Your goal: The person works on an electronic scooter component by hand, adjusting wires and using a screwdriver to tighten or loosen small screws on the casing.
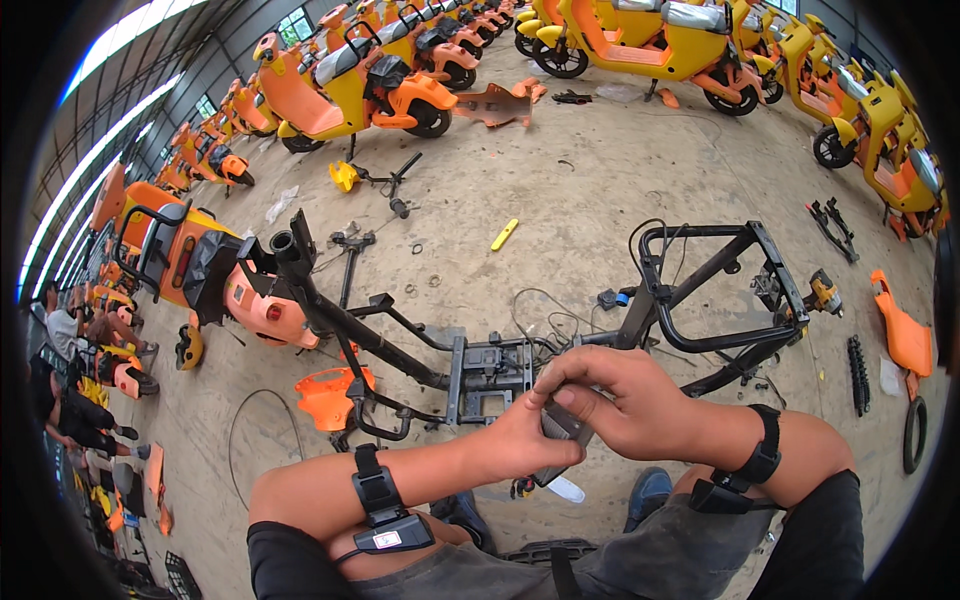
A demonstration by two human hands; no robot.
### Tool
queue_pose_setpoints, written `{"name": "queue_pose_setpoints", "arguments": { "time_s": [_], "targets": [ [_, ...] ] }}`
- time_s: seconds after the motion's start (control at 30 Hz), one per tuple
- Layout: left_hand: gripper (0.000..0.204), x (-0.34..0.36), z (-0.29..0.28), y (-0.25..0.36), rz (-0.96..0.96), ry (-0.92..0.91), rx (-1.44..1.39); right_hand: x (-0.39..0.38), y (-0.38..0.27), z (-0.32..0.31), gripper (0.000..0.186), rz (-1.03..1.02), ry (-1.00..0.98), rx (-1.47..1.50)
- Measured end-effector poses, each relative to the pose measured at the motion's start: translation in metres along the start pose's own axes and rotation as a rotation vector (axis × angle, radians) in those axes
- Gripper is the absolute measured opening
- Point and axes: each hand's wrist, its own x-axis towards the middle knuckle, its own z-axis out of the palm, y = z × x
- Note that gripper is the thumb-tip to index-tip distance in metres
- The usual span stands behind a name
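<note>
Both my hands meet in front of my lap around a small dark grey box with ribbed sides (568, 424). My left hand (520, 438) closes on it from the left, its thumb along the lower edge. From the right, my right hand (625, 400) wraps over its top with bent fingers. Part of the box is hidden behind the fingers. Just beyond my hands, a black scooter frame (370, 340) lies on the floor, with wires (550, 335) tangled at its middle.
An orange and yellow scooter body (190, 255) stands left of the frame. A yellow power drill (825, 292), a black spring shock absorber (858, 375) and an orange panel (905, 325) lie at right. Rows of scooters (640, 40) fill the back. People (75, 330) sit at far left.
</note>
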Motion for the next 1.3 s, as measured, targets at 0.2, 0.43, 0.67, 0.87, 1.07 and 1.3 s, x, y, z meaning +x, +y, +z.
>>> {"name": "queue_pose_setpoints", "arguments": {
  "time_s": [0.2, 0.43, 0.67, 0.87, 1.07, 1.3],
  "targets": [
    [0.054, -0.001, 0.003, 0.002, 0.063, 0.054, 0.014, -0.001, 0.0, 0.0, 0.019, 0.018, -0.011, 0.04],
    [0.053, -0.002, 0.002, 0.0, 0.003, 0.044, -0.002, -0.001, 0.004, 0.002, 0.019, 0.031, -0.002, 0.088],
    [0.049, -0.001, 0.003, 0.001, 0.036, 0.011, -0.075, -0.004, 0.005, 0.003, 0.021, 0.054, 0.027, 0.163],
    [0.047, 0.001, 0.003, -0.001, 0.082, 0.019, -0.045, -0.002, 0.007, 0.003, 0.022, 0.156, 0.032, 0.199],
    [0.052, 0.003, -0.002, 0.002, 0.038, -0.054, 0.038, -0.001, 0.005, 0.001, 0.025, 0.113, 0.064, -0.006],
    [0.052, 0.004, 0.009, 0.002, 0.209, 0.064, 0.012, -0.001, 0.005, 0.003, 0.019, 0.064, 0.103, 0.033]
  ]
}}
